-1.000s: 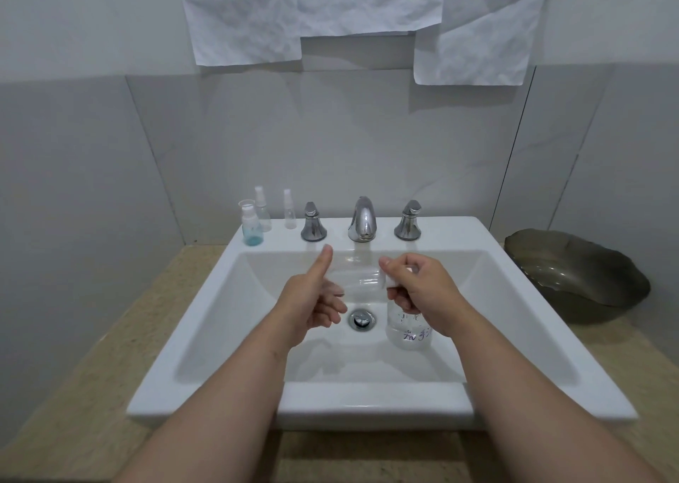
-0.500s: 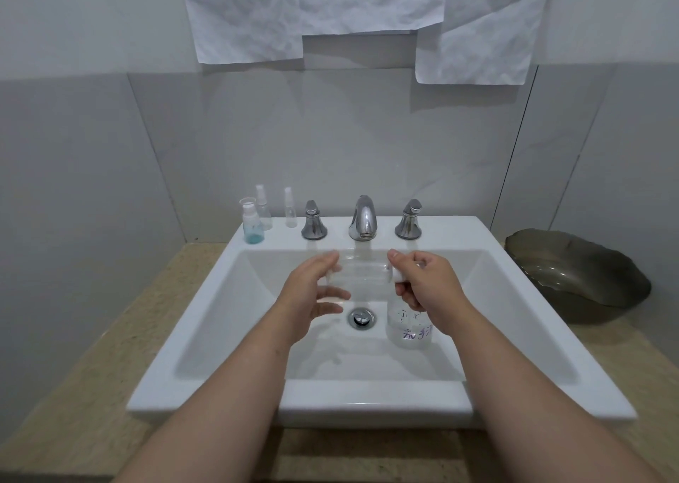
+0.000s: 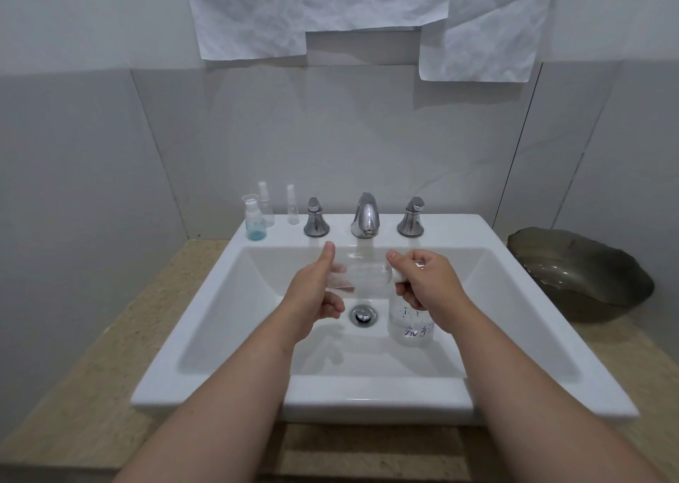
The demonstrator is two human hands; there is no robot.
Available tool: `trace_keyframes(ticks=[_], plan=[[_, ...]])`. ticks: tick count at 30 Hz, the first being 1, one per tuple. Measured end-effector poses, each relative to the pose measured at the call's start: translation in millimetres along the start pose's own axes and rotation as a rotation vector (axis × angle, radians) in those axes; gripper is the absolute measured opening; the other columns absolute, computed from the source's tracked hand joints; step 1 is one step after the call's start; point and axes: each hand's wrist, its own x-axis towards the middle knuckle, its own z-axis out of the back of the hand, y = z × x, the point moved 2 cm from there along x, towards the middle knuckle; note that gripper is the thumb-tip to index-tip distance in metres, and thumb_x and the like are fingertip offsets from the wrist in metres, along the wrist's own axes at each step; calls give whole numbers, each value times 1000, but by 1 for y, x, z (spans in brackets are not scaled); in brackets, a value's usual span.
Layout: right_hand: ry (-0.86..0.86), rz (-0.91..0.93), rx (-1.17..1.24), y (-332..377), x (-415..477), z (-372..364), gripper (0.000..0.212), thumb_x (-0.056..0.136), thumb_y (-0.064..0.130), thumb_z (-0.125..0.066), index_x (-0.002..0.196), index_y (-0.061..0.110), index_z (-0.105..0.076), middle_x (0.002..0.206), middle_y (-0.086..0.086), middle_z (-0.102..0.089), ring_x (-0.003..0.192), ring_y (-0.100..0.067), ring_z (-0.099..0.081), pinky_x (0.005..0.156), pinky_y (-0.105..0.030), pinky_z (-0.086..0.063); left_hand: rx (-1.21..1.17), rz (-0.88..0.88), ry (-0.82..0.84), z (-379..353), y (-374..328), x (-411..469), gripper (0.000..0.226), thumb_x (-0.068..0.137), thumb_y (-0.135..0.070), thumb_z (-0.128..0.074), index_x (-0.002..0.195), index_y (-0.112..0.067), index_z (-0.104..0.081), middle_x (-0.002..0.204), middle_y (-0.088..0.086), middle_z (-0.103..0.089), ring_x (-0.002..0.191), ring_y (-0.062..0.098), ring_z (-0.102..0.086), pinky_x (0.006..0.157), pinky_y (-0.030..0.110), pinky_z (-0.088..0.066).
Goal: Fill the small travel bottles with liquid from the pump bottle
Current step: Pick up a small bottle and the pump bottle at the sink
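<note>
Over the sink basin [image 3: 220, 317], the left hand [image 3: 312, 293] wraps a clear bottle [image 3: 365, 275] sideways, and the right hand [image 3: 430, 284] pinches its white cap [image 3: 398, 278] — once loosened, it could drop down the drain [image 3: 363, 315].

Operator: Which parts of the held item cannot be resolved?

Technician: The clear container [image 3: 367, 276] is blurred, so its fill level is indeterminate. The left hand [image 3: 312, 295] grips it, and its fingers appear only as a smear through the wall. The right hand [image 3: 430, 287] curls over the white end piece [image 3: 398, 278], concealing its form.

Operator: And the standing bottle [image 3: 411, 332]?

Technician: The top is concealed behind the right hand. The handwritten label is illegible.

Operator: Frame limits?

Technician: The paper sheets [image 3: 253, 12] are cut by the top edge, and both forearms by the bottom edge.
</note>
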Motion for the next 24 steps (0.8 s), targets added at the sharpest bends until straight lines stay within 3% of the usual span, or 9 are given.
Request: trace_keyframes(ticks=[2,4,5,8,10,21,24], plan=[[-10,-3,8,0,0,1,35,92,38,-72,79,10,-57,59,-12,-58,40,-17,-39,40,-22,-29,-138,4,69,2,-2,1,42,102,-47,-60,126,-13,-64,114,11,-69,62,23,-65,56,31,-55],[-13,-3,20,0,0,1,35,92,38,-72,78,10,-57,59,-12,-58,40,-17,-39,41,-22,-28,-181,-28,113,6,-3,2,27,100,-25,-67,125,-15,-65,112,10,-68,64,20,-65,59,28,-56],[-13,-2,23,0,0,1,35,93,38,-72,78,10,-57,59,-12,-58,40,-17,-39,40,-22,-28,-153,-36,102,6,-1,4,24,99,-24,-68,121,-14,-67,106,10,-69,60,18,-61,58,26,-55],[-6,-1,19,0,0,0,35,93,38,-72,78,10,-57,59,-12,-58,40,-17,-39,40,-21,-28,-18,-3,-17,3,2,3,47,97,-52,-65,108,-7,-70,79,8,-67,50,15,-51,53,26,-48],[6,3,7,0,-1,-1,35,93,38,-72,77,10,-56,59,-12,-58,41,-18,-39,41,-22,-28,29,30,-79,4,2,5,57,96,-60,-63,104,-4,-71,68,6,-62,47,16,-47,52,25,-43],[23,52,-23,2,-5,-3,18,88,17,-73,86,2,-63,74,-10,-64,44,-8,-50,44,-20,-36,136,261,-21,9,12,4,48,97,-56,-57,87,-8,-58,53,-1,-38,39,13,-27,40,20,-19],[22,101,-75,0,-4,-3,12,82,22,-74,81,13,-67,80,-2,-69,53,-13,-50,52,-25,-38,143,279,-23,10,12,4,47,98,-54,-54,86,-9,-55,51,-2,-35,40,13,-24,38,21,-19]])
